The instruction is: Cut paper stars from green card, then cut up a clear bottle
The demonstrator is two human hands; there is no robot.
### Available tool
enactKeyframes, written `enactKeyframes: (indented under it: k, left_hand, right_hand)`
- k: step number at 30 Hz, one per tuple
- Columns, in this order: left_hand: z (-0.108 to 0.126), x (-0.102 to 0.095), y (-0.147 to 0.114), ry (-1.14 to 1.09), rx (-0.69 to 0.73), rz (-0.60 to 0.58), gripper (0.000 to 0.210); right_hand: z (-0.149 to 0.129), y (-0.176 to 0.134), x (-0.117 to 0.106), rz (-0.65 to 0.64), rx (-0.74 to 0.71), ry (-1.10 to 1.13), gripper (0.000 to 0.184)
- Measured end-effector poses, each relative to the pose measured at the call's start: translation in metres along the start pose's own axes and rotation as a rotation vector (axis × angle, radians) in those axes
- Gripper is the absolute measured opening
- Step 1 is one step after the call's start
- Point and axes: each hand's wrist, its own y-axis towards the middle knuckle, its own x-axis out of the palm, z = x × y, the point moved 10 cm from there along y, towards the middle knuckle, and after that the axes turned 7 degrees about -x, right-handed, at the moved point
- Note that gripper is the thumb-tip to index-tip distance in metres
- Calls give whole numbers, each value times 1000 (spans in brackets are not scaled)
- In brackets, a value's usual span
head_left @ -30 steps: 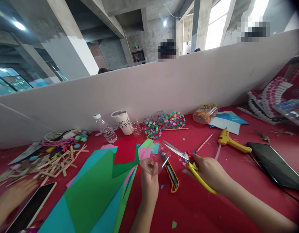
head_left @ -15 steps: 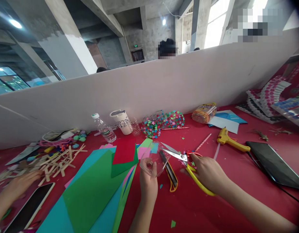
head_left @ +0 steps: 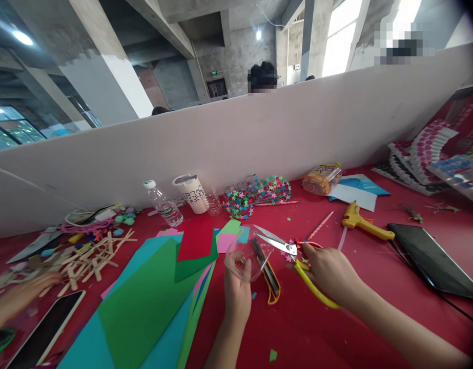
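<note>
My left hand (head_left: 238,292) is closed on a clear, curved plastic piece (head_left: 246,271), which looks like part of a cut bottle. The scissors (head_left: 284,246), with red and yellow handles, are in my right hand (head_left: 332,274). Their blades stand apart and point left, close to the plastic piece; I cannot tell whether they touch it. A yellow and black utility knife (head_left: 270,277) lies on the table behind the plastic. To the left of my left hand are sheets of green paper (head_left: 144,287) and a red sheet (head_left: 197,241).
At far left a co-worker's hand (head_left: 42,284) is beside wooden sticks (head_left: 100,256) and a phone (head_left: 47,328). Along the white partition (head_left: 221,138) stand a water bottle (head_left: 165,207), a cup (head_left: 192,192) and star-filled containers (head_left: 272,189). To the right lie a glue gun (head_left: 365,223) and a black tablet (head_left: 432,259).
My left hand and the plastic piece have shifted slightly right and tilted a little. The scissors have hardly moved. The co-worker's hand has moved left, away from the sticks.
</note>
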Motion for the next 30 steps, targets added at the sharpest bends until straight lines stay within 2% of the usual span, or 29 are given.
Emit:
enactKeyframes:
  k: [6, 12, 15, 23, 30]
  left_hand:
    - [5, 3, -1, 81, -6, -16, 20]
    - [4, -13, 5, 135, 3, 78, 20]
    - [3, -17, 7, 144, 5, 87, 19]
    - [3, -5, 5, 112, 12, 19, 17]
    - [9, -9, 6, 109, 21, 36, 14]
  right_hand:
    - [3, -1, 2, -13, 14, -17, 36]
    - [-3, -2, -10, 15, -7, 20, 39]
    - [-4, -1, -9, 13, -15, 27, 40]
    - [-3, 0, -2, -9, -9, 3, 45]
    - [-2, 0, 3, -37, -2, -19, 46]
